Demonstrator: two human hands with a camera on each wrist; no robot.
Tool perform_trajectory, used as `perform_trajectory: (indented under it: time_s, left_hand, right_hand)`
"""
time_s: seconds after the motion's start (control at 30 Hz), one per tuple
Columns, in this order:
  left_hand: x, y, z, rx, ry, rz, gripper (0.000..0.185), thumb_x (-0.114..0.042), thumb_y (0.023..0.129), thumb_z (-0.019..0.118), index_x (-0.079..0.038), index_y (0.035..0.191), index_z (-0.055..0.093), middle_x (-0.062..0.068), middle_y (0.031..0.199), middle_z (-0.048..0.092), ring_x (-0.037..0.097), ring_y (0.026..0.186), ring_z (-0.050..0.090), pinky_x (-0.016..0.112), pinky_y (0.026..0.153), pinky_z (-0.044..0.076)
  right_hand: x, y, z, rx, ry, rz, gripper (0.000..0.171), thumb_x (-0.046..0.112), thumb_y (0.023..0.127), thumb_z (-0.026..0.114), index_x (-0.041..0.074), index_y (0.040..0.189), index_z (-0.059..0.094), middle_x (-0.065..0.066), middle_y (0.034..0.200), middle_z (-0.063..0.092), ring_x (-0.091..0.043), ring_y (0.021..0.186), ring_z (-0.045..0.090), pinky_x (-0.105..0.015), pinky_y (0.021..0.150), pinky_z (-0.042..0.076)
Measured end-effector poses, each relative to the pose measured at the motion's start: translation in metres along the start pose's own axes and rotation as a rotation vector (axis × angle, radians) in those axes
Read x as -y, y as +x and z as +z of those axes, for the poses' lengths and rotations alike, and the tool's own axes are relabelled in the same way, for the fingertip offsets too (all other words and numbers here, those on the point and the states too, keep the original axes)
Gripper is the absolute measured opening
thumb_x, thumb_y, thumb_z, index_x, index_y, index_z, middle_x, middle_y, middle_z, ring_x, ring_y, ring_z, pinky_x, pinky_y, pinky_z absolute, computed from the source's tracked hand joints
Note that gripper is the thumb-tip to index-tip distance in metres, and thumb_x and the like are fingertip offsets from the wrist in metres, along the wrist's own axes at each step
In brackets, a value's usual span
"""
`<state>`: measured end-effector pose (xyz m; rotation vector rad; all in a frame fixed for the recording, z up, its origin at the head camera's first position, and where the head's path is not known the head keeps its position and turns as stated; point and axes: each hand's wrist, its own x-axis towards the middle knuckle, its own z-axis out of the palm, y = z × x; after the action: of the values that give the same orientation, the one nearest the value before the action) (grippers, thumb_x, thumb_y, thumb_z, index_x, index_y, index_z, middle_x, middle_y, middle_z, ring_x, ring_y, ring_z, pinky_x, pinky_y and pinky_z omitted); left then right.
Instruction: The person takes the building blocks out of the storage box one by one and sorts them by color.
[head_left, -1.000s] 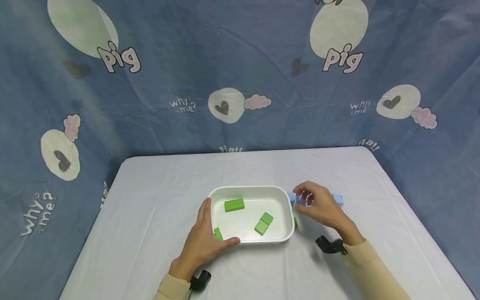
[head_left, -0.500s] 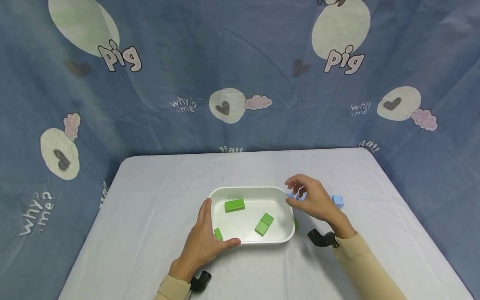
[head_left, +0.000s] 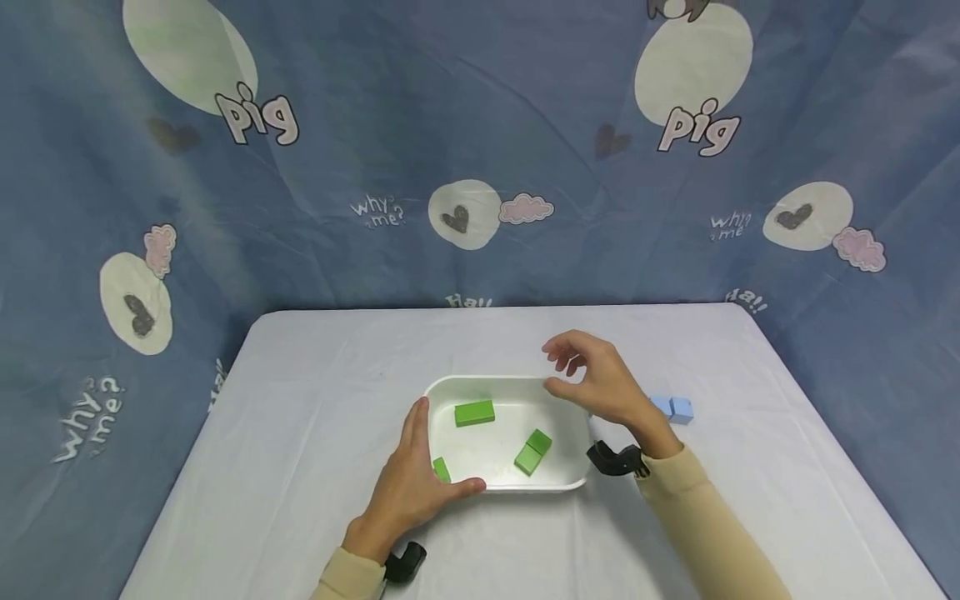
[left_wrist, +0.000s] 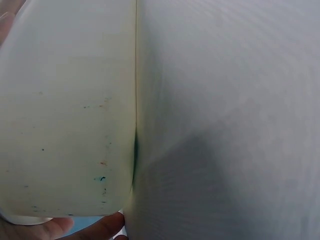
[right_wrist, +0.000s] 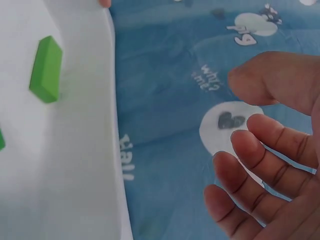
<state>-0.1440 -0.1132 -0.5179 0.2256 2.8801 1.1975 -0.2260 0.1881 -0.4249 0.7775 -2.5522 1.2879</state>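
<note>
A white plastic tray sits on the table with several green blocks inside, among them a long one and a joined-looking pair. My left hand grips its near left corner, thumb along the front rim, fingers against the left side; the left wrist view shows mostly the tray's outer wall. My right hand hovers over the back right corner, fingers loosely curved, nothing between them. In the right wrist view a green block lies beyond the rim, apart from the fingers.
Blue blocks lie on the table right of the tray, partly hidden by the right forearm. A white cloth covers the table. A blue patterned curtain hangs behind and at both sides.
My right hand has moved left and slightly back, from over the blue blocks to the tray's back right corner. My left hand and the tray stay in place; the head view shifts slightly.
</note>
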Motion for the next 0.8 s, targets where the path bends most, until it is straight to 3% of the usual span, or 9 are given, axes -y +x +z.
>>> perform_trajectory:
  time_s: [0.43, 0.63, 0.8]
  left_hand:
    - [0.001, 0.001, 0.001, -0.013, 0.01, 0.011, 0.145, -0.07, 0.06, 0.088, -0.009, 0.164, 0.007, 0.009, 0.168, 0.016, 0.037, 0.124, 0.055, 0.054, 0.096, 0.049]
    - [0.0, 0.001, 0.0, -0.008, -0.007, 0.012, 0.145, -0.069, 0.06, 0.088, -0.009, 0.164, 0.007, 0.008, 0.168, 0.016, 0.036, 0.124, 0.055, 0.054, 0.096, 0.049]
    - [-0.001, 0.0, 0.0, -0.005, -0.011, 0.013, 0.146, -0.069, 0.06, 0.089, -0.01, 0.164, 0.006, 0.009, 0.167, 0.017, 0.034, 0.122, 0.055, 0.053, 0.095, 0.049]
  right_hand:
    - [0.004, 0.019, 0.017, 0.013, 0.079, -0.003, 0.038, 0.003, 0.077, 0.085, 0.008, 0.112, 0.07, -0.002, 0.095, 0.065, -0.034, 0.086, 0.064, -0.044, 0.078, 0.055]
    - [0.008, 0.026, 0.032, 0.047, 0.138, 0.017, 0.036, 0.009, 0.08, 0.084, 0.011, 0.112, 0.069, 0.0, 0.096, 0.064, -0.029, 0.085, 0.063, -0.046, 0.077, 0.054]
    - [0.011, 0.027, 0.046, 0.06, 0.158, 0.014, 0.033, 0.011, 0.081, 0.083, 0.013, 0.111, 0.07, 0.003, 0.094, 0.064, -0.019, 0.08, 0.063, -0.036, 0.072, 0.053]
